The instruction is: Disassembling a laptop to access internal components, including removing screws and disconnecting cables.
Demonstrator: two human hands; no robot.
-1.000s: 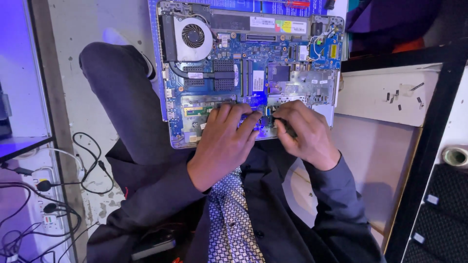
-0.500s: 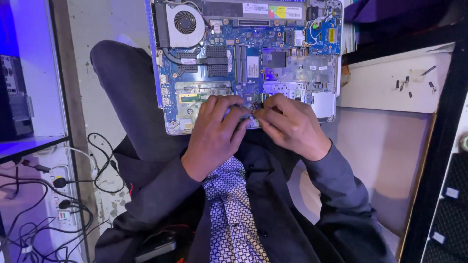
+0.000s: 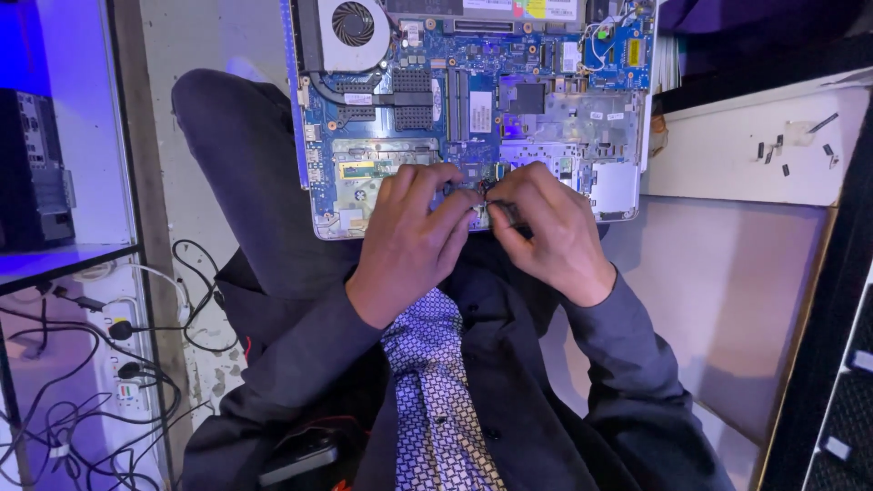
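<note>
Opened laptop (image 3: 473, 100) rests on the lap, board exposed. Left hand (image 3: 414, 236) and right hand (image 3: 550, 232) meet at its near edge. Right hand grips a thin tool (image 3: 506, 212). Fan (image 3: 353, 23) sits at the laptop's far-left corner.

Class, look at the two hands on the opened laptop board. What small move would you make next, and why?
Probably steady the board with the left hand and ease the slim tool in the right hand onto the small part between the fingertips. Both hands meet at the near edge of the laptop, which rests on the lap, so it could shift. The part itself is too small to identify.
</note>
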